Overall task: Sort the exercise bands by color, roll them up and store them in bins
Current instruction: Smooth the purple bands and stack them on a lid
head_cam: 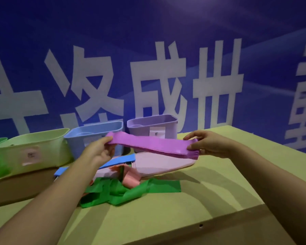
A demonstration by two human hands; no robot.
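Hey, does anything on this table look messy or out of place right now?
Yes. The green rubber exercise bands lie crumpled in a tangled heap at the table's middle, with a salmon-pink band bunched on top. Both hands hold a flat purple band, neatly folded, not yet rolled.

Bins [94,133] stand in a row behind the band pile [124,190] on the table [210,191]; wall [148,50] behind

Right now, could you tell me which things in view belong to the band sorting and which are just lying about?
In the job:
purple band, held by left hand and right hand
green bands
blue band
pink bands
purple bin, blue bin, pale green bin

Lying about:
pale pink board
wall banner
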